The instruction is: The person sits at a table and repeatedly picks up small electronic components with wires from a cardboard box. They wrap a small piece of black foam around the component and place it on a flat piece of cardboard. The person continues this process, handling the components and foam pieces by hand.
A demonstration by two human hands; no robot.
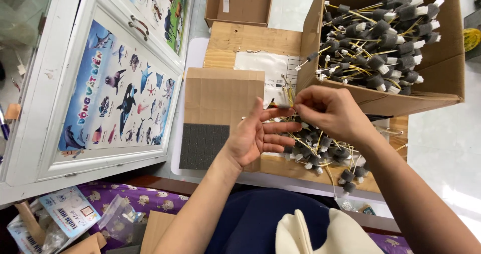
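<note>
The left hand [253, 136] is open, palm up, fingers spread. The right hand [328, 111] pinches a thin yellow wire [283, 105] just above the left fingertips. Below both hands lies a pile of wires with gray foam pieces [320, 151]. Far right, a cardboard box [441, 63] holds many more.

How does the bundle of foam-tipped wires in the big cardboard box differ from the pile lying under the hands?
The wires in the cardboard box lie stacked and roughly aligned, filling the box tipped on its side. The pile on the board is smaller, loose and tangled. Both have yellow wires with dark foam sleeves and white ends.
</note>
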